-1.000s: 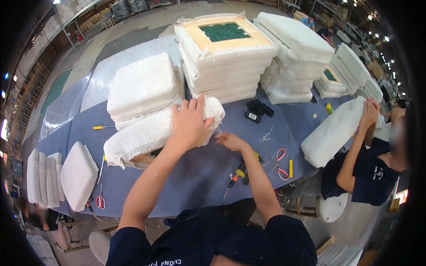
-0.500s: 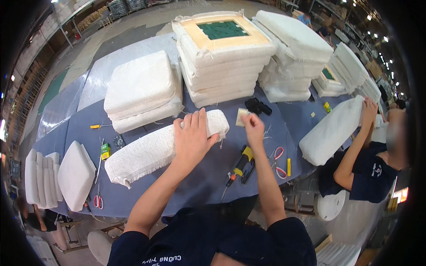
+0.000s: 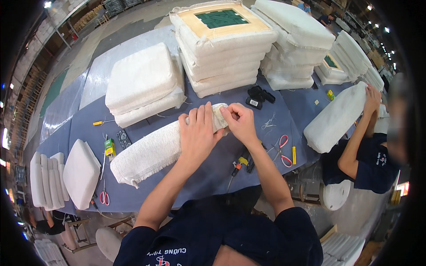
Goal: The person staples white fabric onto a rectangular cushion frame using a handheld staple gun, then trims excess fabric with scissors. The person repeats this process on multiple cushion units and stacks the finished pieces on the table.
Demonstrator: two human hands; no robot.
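Observation:
A long padded cushion [image 3: 148, 153] in white woven fabric, frayed along its lower edge, lies slantwise on the blue-grey table in front of me. My left hand [image 3: 197, 133] grips it near its right end, fingers over the top and thumb on the near side. At that end my right hand [image 3: 242, 123] pinches a small pale-yellow square piece [image 3: 218, 117] against the fabric; its material is unclear. Under my right forearm, a black-and-yellow staple gun [image 3: 242, 163] with an orange hose fitting is partly hidden.
Tall stacks of white cushions [image 3: 222, 62] stand behind. Red-handled scissors [image 3: 284, 150], a yellow-handled screwdriver [image 3: 293, 155] and black blocks [image 3: 261, 95] lie rightward. A green-yellow box [image 3: 110, 147] and more scissors [image 3: 104, 198] lie leftward. A co-worker's hands [image 3: 372, 99] hold another cushion [image 3: 330, 124].
My right hand has moved left and brought the pale-yellow piece from beside the cushion onto its right end. My left hand stays on the cushion. The whole view has shifted slightly.

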